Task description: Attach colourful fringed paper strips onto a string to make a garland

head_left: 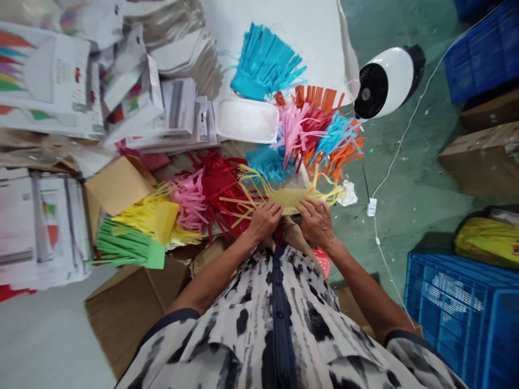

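A pale yellow tissue paper tassel (289,199) with fringed strips at both ends is stretched between my two hands, just in front of my body. My left hand (265,219) pinches its left part, and my right hand (316,217) pinches the right part, fingers closed on both. Loose yellow strips fan out to either side. Right behind it lie a blue fringed piece (270,162) and a heap of red fringe (223,189). Pink fringe (298,129), another blue fringe (334,138) and orange fringe (344,156) are bunched farther back.
A white plastic tray (247,120) stands behind the fringes, near a large blue fringe (265,62). Yellow (148,216) and green fringe (125,243) lie left, beside stacked printed packets (52,81). A fan (389,81), its cable and a blue crate (454,302) are at right.
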The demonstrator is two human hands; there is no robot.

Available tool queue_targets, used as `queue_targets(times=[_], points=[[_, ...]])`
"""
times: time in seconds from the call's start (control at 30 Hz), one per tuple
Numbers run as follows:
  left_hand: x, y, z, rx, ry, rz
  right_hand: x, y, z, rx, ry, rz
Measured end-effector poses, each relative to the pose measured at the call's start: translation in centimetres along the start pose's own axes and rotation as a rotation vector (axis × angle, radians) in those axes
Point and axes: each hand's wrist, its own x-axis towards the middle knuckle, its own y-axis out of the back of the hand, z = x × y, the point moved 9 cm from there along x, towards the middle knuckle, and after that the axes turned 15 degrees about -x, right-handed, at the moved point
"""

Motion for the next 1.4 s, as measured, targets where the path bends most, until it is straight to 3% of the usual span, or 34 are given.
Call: queue_targets(times=[0.17,0.33,0.43,0.57,0.73,1.0,1.4], points=[[0.6,1.0,-1.9,-0.174,0.167,-0.026,2.1,-3.7,2.3,0.18,-0.032,-0.102],[1.5,2.3,-5.3,-0.316,0.524,0.049,3.4,-5.6,5.7,0.335,-0.326,-0.236],[2.1,2.3,-6.0,-0.27,0.632,0.039,3.9,-6.0,6.1,0.285,-0.465,-0.26],[2.2,2.3,-6.4,-0.195,0.682,0.05,4.2,-5.6,5.6,0.201,-0.528,-0.26],[2.2,1.9,-6.5,-0.152,0.691,0.006,4.4,-5.0,5.2,0.27,-0.556,-0.211],[2.4,2.8,-7.4,-0.32,0.708,0.011,4.2,-6.2,5.7,0.23,-0.622,-0.171],[2.4,3.0,-7.0,-0.137,0.792,0.044,5.0,-6.4,5.5,0.043,-0.617,-0.211]])
